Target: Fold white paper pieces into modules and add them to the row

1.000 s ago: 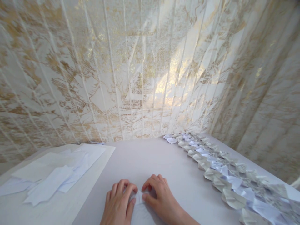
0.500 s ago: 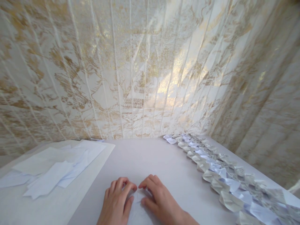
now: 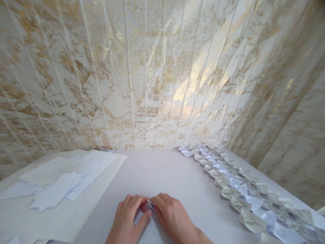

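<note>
Between my hands, low in the middle of the view, is a small piece of white paper with a raised, folded edge. My left hand pinches its left side with the fingertips and thumb close together. From the other side, my right hand closes on the paper's right part with bent fingers. Most of the paper is hidden behind the fingers. Both hands rest low over the white tabletop.
To the left, white paper sheets lie loose on a large cream sheet. Rows of folded paper pieces, white and greyish, run along the right side. A white and gold patterned curtain hangs behind the table.
My fingers have drawn together on the paper, and its edge now stands up folded between them. My right hand has closed in from a wider pose. The view has shifted slightly.
</note>
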{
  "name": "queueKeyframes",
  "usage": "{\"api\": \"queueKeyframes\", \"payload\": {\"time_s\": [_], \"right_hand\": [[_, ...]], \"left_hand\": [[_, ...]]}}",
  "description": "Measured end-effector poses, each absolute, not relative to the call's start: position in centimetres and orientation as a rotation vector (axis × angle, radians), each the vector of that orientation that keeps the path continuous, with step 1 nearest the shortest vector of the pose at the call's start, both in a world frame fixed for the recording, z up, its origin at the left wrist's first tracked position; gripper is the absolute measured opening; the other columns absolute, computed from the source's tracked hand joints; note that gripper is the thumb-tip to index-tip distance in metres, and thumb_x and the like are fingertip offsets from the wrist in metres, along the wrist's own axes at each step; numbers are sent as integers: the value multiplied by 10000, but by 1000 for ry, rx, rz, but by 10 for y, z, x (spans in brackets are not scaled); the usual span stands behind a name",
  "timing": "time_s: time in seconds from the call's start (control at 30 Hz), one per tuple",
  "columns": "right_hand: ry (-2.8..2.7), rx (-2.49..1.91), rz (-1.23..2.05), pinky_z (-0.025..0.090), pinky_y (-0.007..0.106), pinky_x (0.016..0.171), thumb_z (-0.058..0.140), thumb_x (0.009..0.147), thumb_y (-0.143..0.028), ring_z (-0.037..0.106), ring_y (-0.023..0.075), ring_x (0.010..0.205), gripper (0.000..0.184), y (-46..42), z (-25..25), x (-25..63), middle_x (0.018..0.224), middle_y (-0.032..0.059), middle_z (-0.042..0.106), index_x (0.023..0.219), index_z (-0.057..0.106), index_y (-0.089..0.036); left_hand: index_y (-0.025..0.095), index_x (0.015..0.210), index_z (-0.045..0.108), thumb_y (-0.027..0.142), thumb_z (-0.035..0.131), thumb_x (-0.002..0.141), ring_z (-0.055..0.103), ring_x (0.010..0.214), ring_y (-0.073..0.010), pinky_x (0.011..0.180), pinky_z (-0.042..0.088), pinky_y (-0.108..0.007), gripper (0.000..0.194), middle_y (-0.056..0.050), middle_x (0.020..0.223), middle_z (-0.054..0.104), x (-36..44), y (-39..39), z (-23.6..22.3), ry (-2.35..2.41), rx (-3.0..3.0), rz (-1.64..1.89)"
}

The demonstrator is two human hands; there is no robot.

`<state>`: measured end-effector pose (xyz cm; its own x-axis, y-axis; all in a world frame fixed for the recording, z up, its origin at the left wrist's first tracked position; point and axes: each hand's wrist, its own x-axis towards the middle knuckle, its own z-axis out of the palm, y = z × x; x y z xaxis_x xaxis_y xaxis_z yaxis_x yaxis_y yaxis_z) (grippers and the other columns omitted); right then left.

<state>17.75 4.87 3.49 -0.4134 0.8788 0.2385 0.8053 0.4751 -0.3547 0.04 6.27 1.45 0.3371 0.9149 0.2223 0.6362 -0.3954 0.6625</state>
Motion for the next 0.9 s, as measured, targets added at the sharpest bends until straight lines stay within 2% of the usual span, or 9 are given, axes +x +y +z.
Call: {"api": "queueKeyframes", "payload": {"time_s": [0.1, 0.2, 0.37, 0.53, 0.63, 0.77, 0.9], "right_hand": [[-2276, -1412, 294, 420, 207, 589, 474, 852, -58, 657, 165, 666, 213, 46, 32, 176, 789, 22, 711, 939, 597, -208], [-2149, -1383, 438, 368, 196, 512, 447, 856, -100, 598, 137, 519, 233, 43, 30, 175, 649, -25, 669, 1016, 569, -217], [-1904, -1301, 748, 385, 183, 510, 453, 874, -154, 540, 112, 477, 271, 39, 29, 173, 590, -55, 581, 1101, 580, -227], [-1662, -1149, 1008, 430, 191, 541, 458, 905, -214, 576, 113, 540, 218, 40, 24, 172, 650, -28, 608, 993, 658, -206], [-1536, -1126, 1068, 431, 199, 547, 515, 879, -229, 566, 116, 572, 188, 42, 21, 173, 679, -15, 637, 944, 687, -191], [-1498, -1152, 1005, 442, 222, 593, 529, 837, -167, 567, 122, 597, 204, 43, 22, 176, 710, 0, 671, 889, 726, -186], [-1620, -1036, 919, 465, 259, 718, 539, 838, -167, 622, 160, 755, 215, 40, 27, 174, 823, 31, 703, 850, 750, -207]], "left_hand": [[261, 909, 671, 349, 562, 847, 618, 855, -241, 812, 470, -385, 153, -22, 850, 680, 3, 58, 15, 1322, 2065, 877], [253, 938, 658, 367, 530, 865, 629, 844, -225, 803, 489, -354, 186, -24, 848, 679, 6, 52, 15, 1278, 2014, 931], [228, 994, 623, 374, 516, 885, 657, 813, -196, 761, 517, -292, 211, -32, 874, 703, 7, 50, 18, 1176, 1847, 987], [201, 1006, 597, 363, 551, 870, 666, 873, -207, 786, 518, -291, 216, -41, 922, 703, 3, 56, 18, 1019, 1576, 1000], [194, 1000, 600, 377, 640, 805, 654, 927, -214, 799, 511, -283, 270, -34, 927, 692, 3, 57, 13, 935, 1368, 1041], [201, 1011, 607, 440, 710, 746, 639, 963, -211, 819, 500, -275, 372, -40, 963, 687, 9, 53, 10, 924, 1195, 1118], [213, 939, 575, 443, 734, 723, 626, 948, -200, 828, 504, -270, 353, -7, 878, 633, 12, 52, 11, 1012, 1261, 1220]]}}
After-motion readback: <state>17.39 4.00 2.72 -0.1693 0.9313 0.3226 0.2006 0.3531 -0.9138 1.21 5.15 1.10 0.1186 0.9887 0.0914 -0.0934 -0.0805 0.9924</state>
